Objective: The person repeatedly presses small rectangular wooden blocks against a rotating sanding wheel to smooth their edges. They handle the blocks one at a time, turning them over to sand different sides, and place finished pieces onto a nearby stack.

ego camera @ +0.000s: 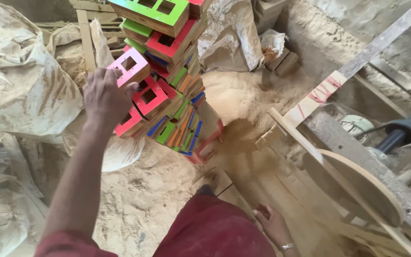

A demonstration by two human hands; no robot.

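My left hand reaches up to a tall leaning stack of painted wooden blocks, each with a square hole, in green, red, pink, orange and blue. Its fingers close around a pink block on the near side of the stack. My right hand rests low beside my knee, fingers loosely apart, holding nothing, with a metal watch band at the wrist. A red block lies on the sawdust at the stack's foot.
Sawdust covers the floor. Bulging pale sacks stand at left and behind the stack. A wooden work frame with a round disc and a long plank fills the right side.
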